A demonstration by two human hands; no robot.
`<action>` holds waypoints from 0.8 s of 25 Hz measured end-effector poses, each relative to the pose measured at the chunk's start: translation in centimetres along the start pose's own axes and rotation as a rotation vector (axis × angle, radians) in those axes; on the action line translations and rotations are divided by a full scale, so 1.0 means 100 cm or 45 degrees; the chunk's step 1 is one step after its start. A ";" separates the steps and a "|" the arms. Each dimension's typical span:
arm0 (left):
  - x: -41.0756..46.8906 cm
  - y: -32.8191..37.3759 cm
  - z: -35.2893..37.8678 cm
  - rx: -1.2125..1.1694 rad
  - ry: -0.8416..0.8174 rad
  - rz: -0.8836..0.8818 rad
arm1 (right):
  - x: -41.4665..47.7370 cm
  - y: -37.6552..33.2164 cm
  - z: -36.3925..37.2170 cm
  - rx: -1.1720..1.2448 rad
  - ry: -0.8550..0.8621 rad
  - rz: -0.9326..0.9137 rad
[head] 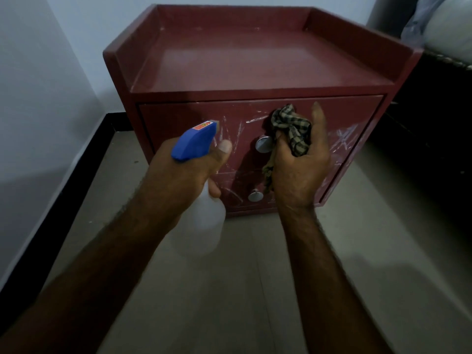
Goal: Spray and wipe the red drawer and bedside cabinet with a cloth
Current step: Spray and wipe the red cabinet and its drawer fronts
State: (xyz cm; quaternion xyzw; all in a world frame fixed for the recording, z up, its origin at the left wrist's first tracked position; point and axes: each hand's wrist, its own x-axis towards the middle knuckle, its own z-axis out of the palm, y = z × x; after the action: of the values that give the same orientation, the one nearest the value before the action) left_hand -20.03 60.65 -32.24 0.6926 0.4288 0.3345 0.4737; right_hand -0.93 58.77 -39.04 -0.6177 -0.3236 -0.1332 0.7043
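Red drawer [194, 116] filled the upper front of the bedside cabinet [255, 62], its face marked with white streaks. I saw my right hand [301, 172] clamped on the crumpled checked cloth [293, 129] at the cabinet front, just beside the drawer's metal knob [264, 143]. My left hand [184, 180] gripped the spray bottle [208, 221] before the cabinet, nozzle toward it.

You work in dim, bluish room light, with a soft sheen on the top of the bedside cabinet [229, 60] and the dark furniture [434, 149] at right lost in shadow. The spray bottle [207, 221] smears pale and soft, your forearms [329, 290] blur toward the lower corners, and the wide lens bows the black skirting [63, 200].
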 end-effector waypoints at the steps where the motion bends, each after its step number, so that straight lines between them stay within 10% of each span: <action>1: 0.001 0.000 -0.002 -0.029 0.032 -0.018 | 0.000 0.001 0.000 -0.002 -0.010 0.000; 20: -0.010 -0.012 -0.006 -0.113 0.092 -0.034 | 0.009 0.008 -0.002 0.054 0.030 0.005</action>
State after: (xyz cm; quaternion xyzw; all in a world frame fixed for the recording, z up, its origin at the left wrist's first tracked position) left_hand -21.34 60.17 -33.23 0.6527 0.4395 0.3718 0.4926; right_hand 0.27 58.95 -39.09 -0.6015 -0.3168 -0.1322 0.7214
